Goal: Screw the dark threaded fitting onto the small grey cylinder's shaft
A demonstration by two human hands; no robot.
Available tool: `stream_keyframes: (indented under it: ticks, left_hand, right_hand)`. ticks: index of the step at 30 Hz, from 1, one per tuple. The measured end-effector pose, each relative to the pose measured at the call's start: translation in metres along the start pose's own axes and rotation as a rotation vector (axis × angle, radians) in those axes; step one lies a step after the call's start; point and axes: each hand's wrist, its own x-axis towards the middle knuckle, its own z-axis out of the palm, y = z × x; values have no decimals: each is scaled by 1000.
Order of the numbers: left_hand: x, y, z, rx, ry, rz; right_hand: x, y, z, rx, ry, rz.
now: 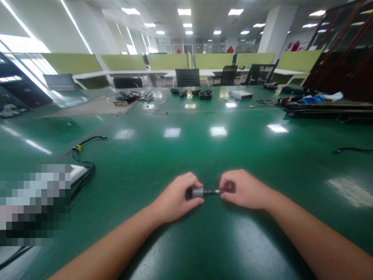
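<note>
A grey cylindrical piece [198, 192] with a thin dark shaft [211, 192] lies sideways low over the green table [186, 155], near the middle of the head view. My left hand [183, 196] grips the cylinder from the left, its thumb and fingers on either side. At the shaft's right end, my right hand [240, 189] pinches the tip between thumb and fingers. The shaft spans the gap between the two hands. Whether cylinder and shaft are one piece I cannot tell.
A blurred-out object [35, 202] with black cables [87, 171] occupies the left side. Tools and parts [134, 96], a silver box [241, 95] and stacked dark strips [326, 111] lie along the far edge. A black cable end [349, 149] is at right.
</note>
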Motion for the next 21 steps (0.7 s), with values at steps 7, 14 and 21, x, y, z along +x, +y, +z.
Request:
stream_keyframes:
  ticks: [7,14,21]
  left_hand:
    - [0,2,-1,13,-12,1]
    - [0,3,-2,16,-11,13]
    - [1,2,-1,19,-4,21]
  right_hand:
    - [0,4,-9,6,-38,65]
    - [-1,2,-6,54,-45,75]
    - [4,-2,8,73,-16,26]
